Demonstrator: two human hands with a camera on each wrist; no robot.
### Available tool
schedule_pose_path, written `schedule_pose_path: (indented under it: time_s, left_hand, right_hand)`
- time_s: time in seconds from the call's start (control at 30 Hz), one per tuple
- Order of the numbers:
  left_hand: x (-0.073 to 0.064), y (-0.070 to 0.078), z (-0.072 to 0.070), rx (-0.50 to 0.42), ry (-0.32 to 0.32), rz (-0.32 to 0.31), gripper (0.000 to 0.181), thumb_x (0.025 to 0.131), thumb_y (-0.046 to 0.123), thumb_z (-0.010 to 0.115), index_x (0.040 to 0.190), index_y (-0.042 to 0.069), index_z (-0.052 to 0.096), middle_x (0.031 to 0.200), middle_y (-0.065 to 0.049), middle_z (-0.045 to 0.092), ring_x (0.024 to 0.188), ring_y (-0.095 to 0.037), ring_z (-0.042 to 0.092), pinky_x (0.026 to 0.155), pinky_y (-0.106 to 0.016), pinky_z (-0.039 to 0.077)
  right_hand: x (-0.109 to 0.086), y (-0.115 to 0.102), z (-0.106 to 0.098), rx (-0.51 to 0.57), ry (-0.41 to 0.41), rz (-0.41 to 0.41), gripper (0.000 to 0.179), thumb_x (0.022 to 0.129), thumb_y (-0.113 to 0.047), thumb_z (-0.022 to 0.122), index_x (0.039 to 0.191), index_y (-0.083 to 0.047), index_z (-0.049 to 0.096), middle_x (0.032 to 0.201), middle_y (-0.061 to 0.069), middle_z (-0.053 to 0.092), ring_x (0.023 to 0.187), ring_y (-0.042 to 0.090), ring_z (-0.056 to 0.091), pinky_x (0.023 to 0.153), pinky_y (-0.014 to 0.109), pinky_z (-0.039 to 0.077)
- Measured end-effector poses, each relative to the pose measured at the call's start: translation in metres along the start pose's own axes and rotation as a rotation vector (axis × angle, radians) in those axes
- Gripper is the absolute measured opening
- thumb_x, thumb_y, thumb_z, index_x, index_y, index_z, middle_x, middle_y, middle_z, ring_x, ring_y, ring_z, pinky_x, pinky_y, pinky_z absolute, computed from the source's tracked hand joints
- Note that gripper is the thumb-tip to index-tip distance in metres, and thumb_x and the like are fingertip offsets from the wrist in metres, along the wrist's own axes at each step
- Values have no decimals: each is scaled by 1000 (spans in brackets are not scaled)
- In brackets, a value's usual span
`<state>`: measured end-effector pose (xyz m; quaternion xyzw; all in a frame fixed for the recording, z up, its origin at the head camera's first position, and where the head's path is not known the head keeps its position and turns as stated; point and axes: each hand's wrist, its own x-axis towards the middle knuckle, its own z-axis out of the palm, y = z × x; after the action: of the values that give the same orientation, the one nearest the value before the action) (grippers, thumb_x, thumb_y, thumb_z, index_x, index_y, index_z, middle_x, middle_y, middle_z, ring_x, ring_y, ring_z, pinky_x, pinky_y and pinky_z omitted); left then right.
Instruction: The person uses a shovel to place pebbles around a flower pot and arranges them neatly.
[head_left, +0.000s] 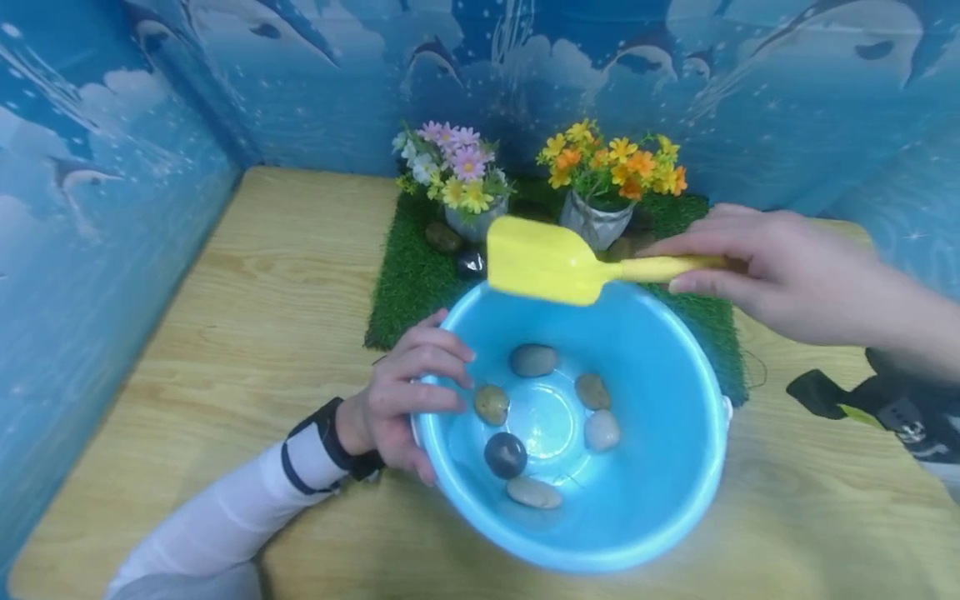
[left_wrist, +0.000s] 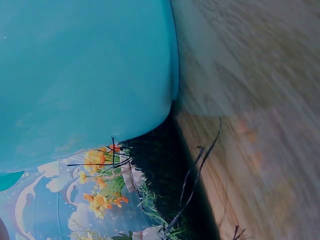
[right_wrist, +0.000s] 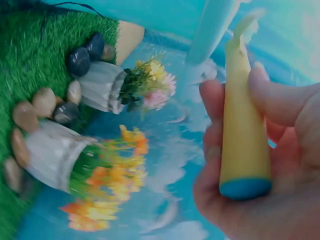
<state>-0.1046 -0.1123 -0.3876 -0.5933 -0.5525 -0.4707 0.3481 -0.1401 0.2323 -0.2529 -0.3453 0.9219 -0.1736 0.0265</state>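
Observation:
A blue bucket [head_left: 573, 533] stands on the table with several stones lying apart on its floor, among them a dark stone [head_left: 506, 455] and a pale one [head_left: 602, 431]. My left hand [head_left: 420, 383] grips the bucket's left rim, fingers over the edge and thumb outside; in the left wrist view only the bucket's wall [left_wrist: 85, 75] shows, not the hand. Above the far rim, my right hand [head_left: 780, 267] holds a yellow toy shovel [head_left: 543, 260] by its handle, blade pointing left. Fingers and thumb wrap that handle [right_wrist: 245, 135] in the right wrist view.
Behind the bucket lies a green turf mat [head_left: 408, 283] on the wooden table [head_left: 300, 275]. It bears a pot of pink flowers [head_left: 468, 162], a pot of orange flowers [head_left: 637, 162] and loose stones [head_left: 444, 237]. A dolphin-print backdrop [head_left: 337, 100] rises behind.

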Motion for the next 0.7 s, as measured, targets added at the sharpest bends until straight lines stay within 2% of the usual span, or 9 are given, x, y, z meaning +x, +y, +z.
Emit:
schedule_pose_path:
  time_s: [0.1, 0.17, 0.23, 0.3, 0.37, 0.47, 0.7]
  left_hand:
    - [0, 0, 0, -9, 6, 2, 57, 95, 64, 52, 89, 8, 63, 90, -13, 63, 97, -34, 56, 116, -52, 26]
    - [0, 0, 0, -6, 9, 5, 57, 95, 64, 52, 88, 8, 63, 90, -14, 63, 97, -34, 56, 116, -52, 26]
    - [0, 0, 0, 1, 12, 6, 58, 95, 64, 52, 88, 8, 63, 89, -14, 64, 97, -34, 56, 116, -52, 26]
    - [0, 0, 0, 9, 10, 7, 58, 95, 64, 51, 87, 8, 63, 89, -13, 64, 96, -34, 56, 116, -52, 26]
    - [0, 0, 0, 11, 13, 10, 58, 95, 64, 51, 87, 8, 63, 89, -13, 64, 96, -35, 56, 116, -52, 26]
    - [-1, 0, 0, 8, 18, 14, 58, 95, 64, 52, 87, 8, 63, 89, -14, 64, 95, -35, 56, 116, -52, 26]
    - [-2, 0, 0, -15, 25, 21, 57, 94, 63, 54, 89, 7, 63, 92, -14, 64, 98, -34, 56, 116, -53, 26]
  right_hand:
    - [0, -16, 5, -159, 140, -230, 28, 93, -21, 68, 118, -9, 72, 96, 1, 71, 84, 17, 48, 65, 30, 37]
    - [1, -29, 9, -246, 177, -305, 31, 86, -17, 73, 114, -6, 72, 99, 7, 72, 88, 24, 49, 70, 35, 39]
    - [1, -41, 14, -328, 192, -330, 34, 81, -9, 76, 114, -3, 72, 101, 12, 70, 90, 32, 50, 72, 44, 41]
    - [2, -52, 19, -401, 181, -330, 51, 68, 8, 82, 117, -3, 70, 105, 15, 68, 94, 37, 50, 73, 50, 43]
    - [2, -60, 27, -459, 164, -326, 60, 64, 13, 84, 120, -1, 68, 107, 17, 66, 98, 40, 50, 76, 54, 44]
    - [5, -67, 39, -528, 139, -339, 56, 70, 9, 83, 122, -1, 67, 106, 16, 65, 96, 38, 51, 74, 51, 44]
    - [7, -74, 60, -564, 69, -345, 44, 77, -1, 84, 118, -6, 70, 101, 11, 65, 92, 33, 49, 75, 45, 42]
